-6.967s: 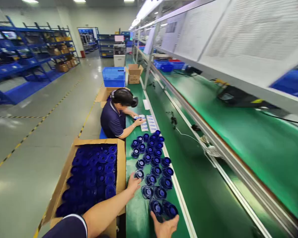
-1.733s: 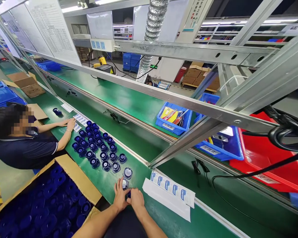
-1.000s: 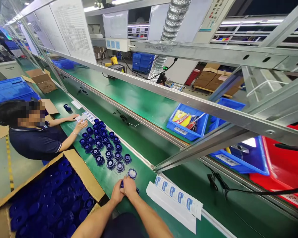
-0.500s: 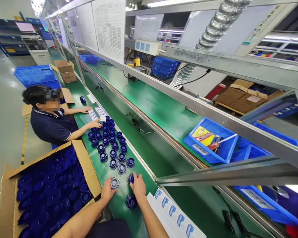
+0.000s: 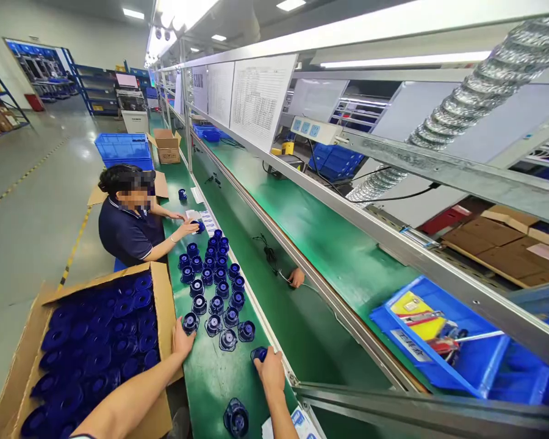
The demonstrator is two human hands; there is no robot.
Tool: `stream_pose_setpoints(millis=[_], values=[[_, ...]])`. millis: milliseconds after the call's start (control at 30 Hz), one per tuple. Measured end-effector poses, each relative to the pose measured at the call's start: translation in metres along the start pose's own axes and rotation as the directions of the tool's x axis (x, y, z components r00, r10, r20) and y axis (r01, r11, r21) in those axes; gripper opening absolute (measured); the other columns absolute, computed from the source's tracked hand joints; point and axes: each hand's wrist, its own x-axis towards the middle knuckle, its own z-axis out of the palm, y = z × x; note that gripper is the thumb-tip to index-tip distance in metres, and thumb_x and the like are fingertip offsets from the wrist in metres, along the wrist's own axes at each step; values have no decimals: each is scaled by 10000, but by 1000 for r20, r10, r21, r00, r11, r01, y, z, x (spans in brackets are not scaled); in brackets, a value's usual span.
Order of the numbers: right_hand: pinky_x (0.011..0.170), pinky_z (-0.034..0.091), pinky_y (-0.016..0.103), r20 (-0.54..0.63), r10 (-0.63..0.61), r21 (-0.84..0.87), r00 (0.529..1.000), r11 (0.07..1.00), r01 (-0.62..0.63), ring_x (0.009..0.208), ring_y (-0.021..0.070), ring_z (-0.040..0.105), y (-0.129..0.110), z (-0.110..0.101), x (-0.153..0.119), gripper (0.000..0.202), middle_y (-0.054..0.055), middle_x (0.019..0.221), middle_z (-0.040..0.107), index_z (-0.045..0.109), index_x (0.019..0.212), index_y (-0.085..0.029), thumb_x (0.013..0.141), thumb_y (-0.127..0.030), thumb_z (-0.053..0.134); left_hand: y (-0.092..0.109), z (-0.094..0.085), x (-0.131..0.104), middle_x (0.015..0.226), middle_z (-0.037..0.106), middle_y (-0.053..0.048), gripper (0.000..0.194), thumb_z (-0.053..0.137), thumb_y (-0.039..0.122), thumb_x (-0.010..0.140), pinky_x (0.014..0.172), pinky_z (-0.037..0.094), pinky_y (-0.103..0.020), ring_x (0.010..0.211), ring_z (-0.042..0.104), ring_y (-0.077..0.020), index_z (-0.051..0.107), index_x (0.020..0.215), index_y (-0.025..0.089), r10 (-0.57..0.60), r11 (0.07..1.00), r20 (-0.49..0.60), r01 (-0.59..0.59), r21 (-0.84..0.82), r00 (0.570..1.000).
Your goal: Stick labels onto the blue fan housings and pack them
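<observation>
My left hand (image 5: 183, 341) is closed round a dark blue part (image 5: 191, 323) at the near left end of the grouped blue parts (image 5: 216, 305). Over the bench's right edge side, my right hand (image 5: 269, 367) grips another blue part (image 5: 258, 354), partly hidden by its fingers. A single blue part (image 5: 236, 417) stands on the green bench (image 5: 210, 390) nearer to me. Sheets of blue and white labels (image 5: 302, 422) lie partly under my right forearm.
An open carton (image 5: 161, 305) full of blue parts stands at the left. Beyond it a seated co-worker (image 5: 128, 222) handles a blue part. Right of the bench are a metal rail (image 5: 375, 396) and blue tool bins (image 5: 439, 360).
The view has swung left. My left hand has moved with its part to the grouped parts' left side. My right hand has shifted right, its part still held. The co-worker now holds a blue part.
</observation>
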Motion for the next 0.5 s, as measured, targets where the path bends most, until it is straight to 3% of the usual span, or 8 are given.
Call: stream_pose_setpoints(millis=[100, 233, 333, 433, 500], values=[[871, 570, 418, -23, 18, 19, 1000, 1000, -18, 1002, 353, 774, 5, -19, 39, 405, 232, 1206, 654, 633, 1249, -112, 911, -335, 627, -3, 6, -20, 1345, 611, -137, 777, 714, 209, 818, 1161, 484, -463, 1370, 590, -341, 337, 1498, 225, -3, 1000, 45, 4, -17, 999], [864, 566, 402, -38, -34, 29, 999, 999, 36, 966, 313, 768, -17, -40, 96, 384, 195, 1201, 658, 648, 1198, -125, 899, -366, 646, -11, 15, -56, 1467, 502, -179, 785, 615, 220, 841, 1262, 386, -516, 1485, 475, -363, 263, 1542, 219, -14, 1000, 105, 15, -14, 994], [909, 563, 396, -10, -124, 18, 992, 992, 125, 1004, 259, 738, -40, -49, 131, 400, 146, 1241, 674, 631, 1248, -141, 886, -295, 706, -20, 22, -94, 1464, 531, -146, 719, 603, 287, 810, 1278, 390, -494, 1465, 517, -352, 401, 1498, 244, 25, 999, 254, -19, -25, 967], [955, 564, 419, 70, -213, 5, 975, 977, 213, 1031, 234, 712, -53, -51, 153, 379, 91, 1202, 713, 663, 1215, -163, 873, -275, 782, -26, 31, -136, 1455, 615, -79, 694, 749, 375, 665, 1266, 418, -397, 1460, 541, -344, 626, 1347, 338, 119, 993, 456, -97, -70, 882], [961, 572, 432, 112, -238, 4, 965, 971, 240, 1037, 232, 711, -55, -50, 161, 357, 83, 1196, 727, 683, 1189, -164, 881, -304, 800, -23, 40, -161, 1511, 615, -31, 711, 831, 471, 589, 1263, 415, -437, 1487, 510, -374, 694, 1286, 441, 215, 976, 621, -191, -105, 754]])
